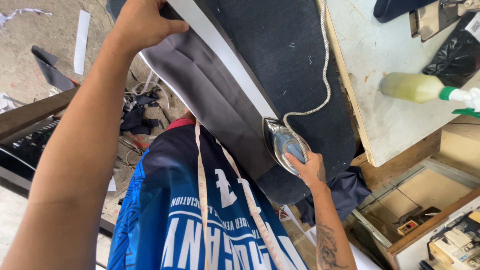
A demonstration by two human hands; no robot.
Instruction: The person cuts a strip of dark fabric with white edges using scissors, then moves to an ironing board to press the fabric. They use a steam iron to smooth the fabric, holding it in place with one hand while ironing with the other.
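Head view, looking down along both arms. Right hand (309,167) wrapped around the handle of an electric iron (281,142), fingers (294,161) curled shut on the grip; soleplate flat on the dark padded ironing board (295,60), at the near end of the grey fabric (210,95). Braided cord (326,55) running from the iron up across the board toward the far edge.

Left hand (142,22) stretched out to the far end of the grey fabric, fingers closed on its edge (thumb on top, the rest tucked under and out of sight). Fabric lying lengthwise between the two hands, with a pale strip (225,55) alongside it on the board.

Measuring tape (201,180) hanging down over the blue printed shirt (165,210). To the right, a pale table (370,75) just beside the board, carrying a spray bottle (417,87) of yellowish liquid lying on its side. Fabric scraps (137,115) on the floor at left.
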